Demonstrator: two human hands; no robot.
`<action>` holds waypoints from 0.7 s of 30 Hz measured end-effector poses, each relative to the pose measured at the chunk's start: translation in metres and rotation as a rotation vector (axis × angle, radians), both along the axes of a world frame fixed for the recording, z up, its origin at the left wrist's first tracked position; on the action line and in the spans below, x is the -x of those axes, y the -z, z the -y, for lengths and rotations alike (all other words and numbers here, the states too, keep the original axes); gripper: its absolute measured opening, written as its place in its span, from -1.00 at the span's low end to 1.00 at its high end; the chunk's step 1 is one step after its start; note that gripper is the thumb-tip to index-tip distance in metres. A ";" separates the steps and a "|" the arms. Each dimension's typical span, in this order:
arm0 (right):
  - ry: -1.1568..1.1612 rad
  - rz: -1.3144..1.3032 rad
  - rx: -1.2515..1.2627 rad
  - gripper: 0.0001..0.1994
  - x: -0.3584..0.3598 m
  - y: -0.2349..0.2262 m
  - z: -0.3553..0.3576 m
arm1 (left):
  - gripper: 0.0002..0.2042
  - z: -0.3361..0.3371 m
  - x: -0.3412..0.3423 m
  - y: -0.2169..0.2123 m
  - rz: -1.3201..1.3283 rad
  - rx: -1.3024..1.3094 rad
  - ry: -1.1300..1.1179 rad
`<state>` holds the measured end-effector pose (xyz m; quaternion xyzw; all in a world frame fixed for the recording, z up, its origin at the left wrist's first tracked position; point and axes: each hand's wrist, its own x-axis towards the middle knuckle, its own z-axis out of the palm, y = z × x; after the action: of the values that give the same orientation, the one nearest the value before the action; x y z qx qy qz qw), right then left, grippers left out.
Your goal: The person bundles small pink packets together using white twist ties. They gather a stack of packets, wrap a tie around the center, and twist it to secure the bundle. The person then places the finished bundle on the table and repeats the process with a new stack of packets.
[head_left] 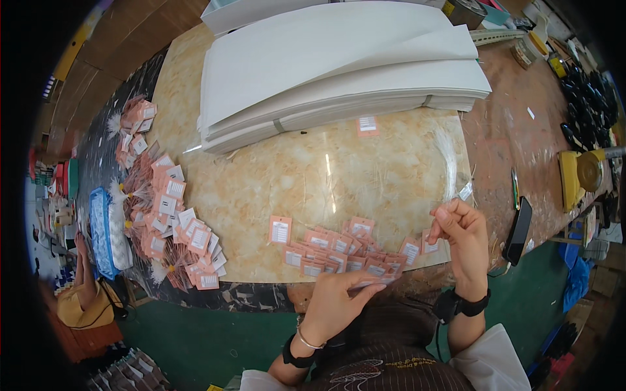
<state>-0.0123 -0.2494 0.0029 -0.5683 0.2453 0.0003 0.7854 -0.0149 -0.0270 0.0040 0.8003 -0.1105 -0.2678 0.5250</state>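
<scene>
My left hand (336, 301) is at the table's near edge, thumb and fingers closed on a few pink tags (385, 280) with white labels. Just beyond it lies a loose heap of similar tags (319, 240), several overlapping and some lying apart. To the right, my right hand (464, 234) is raised with its fingertips pinched together. Whatever it may hold is too fine to make out. Past those fingertips a bundle of thin clear strings (448, 159) lies on the marbled board (261, 182).
Tall stacked white sheets (339, 52) take up the far side. Bunches of strung tags (166, 205) are piled at the left, beside a blue tray (100, 228). A phone (518, 231), a pen (515, 189) and a yellow tape dispenser (570, 182) are at the right. Another person sits far left.
</scene>
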 end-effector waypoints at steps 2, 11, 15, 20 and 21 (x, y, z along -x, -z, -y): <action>-0.013 -0.045 0.078 -0.89 -0.007 0.005 0.005 | -0.91 0.002 0.002 0.004 -0.114 -0.077 0.038; -0.122 -0.082 0.373 -0.89 -0.034 0.044 0.013 | -0.80 -0.017 0.020 0.026 -0.504 0.274 -0.201; 0.061 0.015 0.415 -0.88 -0.033 0.027 0.007 | -0.79 -0.016 0.009 0.014 -0.495 0.305 -0.258; 0.014 0.111 0.215 -0.93 -0.003 -0.012 0.000 | -0.80 -0.005 0.008 0.012 -0.346 0.384 -0.347; -0.009 0.115 0.163 -0.94 0.005 -0.020 -0.006 | -0.80 -0.002 0.008 0.011 -0.309 0.397 -0.349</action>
<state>-0.0178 -0.2433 0.0227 -0.6304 0.1965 -0.0487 0.7494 -0.0232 -0.0250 -0.0072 0.6386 0.0596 -0.2653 0.7199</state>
